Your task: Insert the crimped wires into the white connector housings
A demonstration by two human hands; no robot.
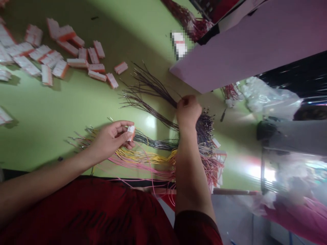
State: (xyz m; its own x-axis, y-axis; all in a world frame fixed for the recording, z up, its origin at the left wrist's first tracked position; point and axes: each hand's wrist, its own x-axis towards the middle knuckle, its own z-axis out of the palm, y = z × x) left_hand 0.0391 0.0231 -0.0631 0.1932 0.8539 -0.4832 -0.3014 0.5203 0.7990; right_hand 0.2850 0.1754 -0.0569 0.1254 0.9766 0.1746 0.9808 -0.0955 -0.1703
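My left hand (112, 137) pinches a small white and orange plug connector (131, 132) between thumb and fingers. A pink wire runs down from beside this connector. Over the dark brown wires (158, 86), my right hand (189, 110) is closed, with a thin brown wire at its fingertips; the grip is partly hidden. Below both hands lie bundles of grey wires (158, 144), yellow wires (153, 157) and pink wires (150, 168), with metal tips at their left ends. Dark wire ends (206, 122) fan out right of my right wrist.
Many white and orange connectors (51, 56) lie scattered on the green table (76, 102) at upper left. A pale purple panel (245, 51) juts in from upper right. Clear plastic bags (273, 97) sit on the right. Another person's pink sleeve (296, 214) shows at lower right.
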